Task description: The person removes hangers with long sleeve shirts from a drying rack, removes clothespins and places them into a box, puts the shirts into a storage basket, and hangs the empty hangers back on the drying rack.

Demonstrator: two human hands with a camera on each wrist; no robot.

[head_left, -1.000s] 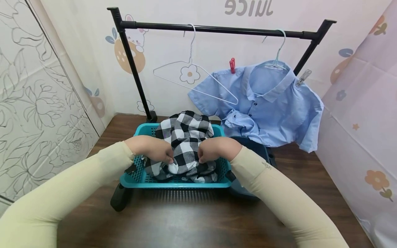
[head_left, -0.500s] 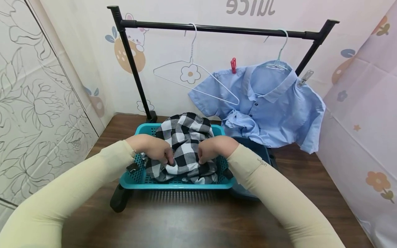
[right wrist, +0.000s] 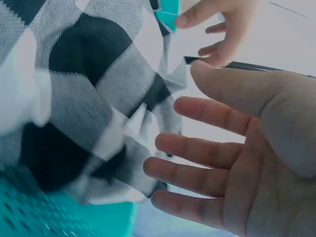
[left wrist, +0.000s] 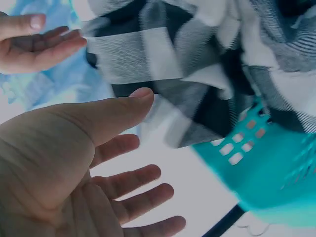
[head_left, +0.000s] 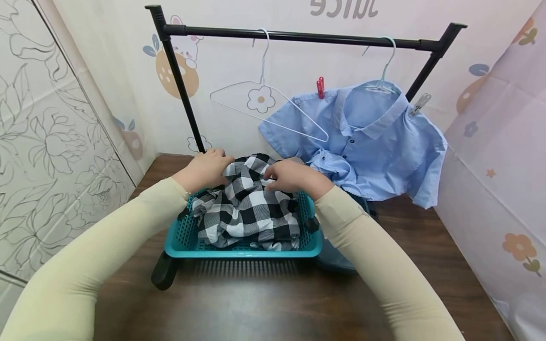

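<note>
A black-and-white checked garment lies bunched in a teal plastic basket. My left hand is over the back left of the basket, fingers spread beside the cloth. In the left wrist view the left thumb tip overlaps the cloth's edge, and nothing is gripped. My right hand is at the garment's back right side, thumb and fingers apart. The right wrist view shows its fingers extended along the checked cloth, pinching nothing.
Behind the basket stands a black rack. A bare white hanger and a light blue shirt on a hanger, with a red clip and a clear clip, hang from it. A dark blue basin is right of the basket.
Both hands have let go of the cloth near its front middle and moved back toward the far side of the basket, spreading apart with fingers loosened. The garment's left part now lies wider.
</note>
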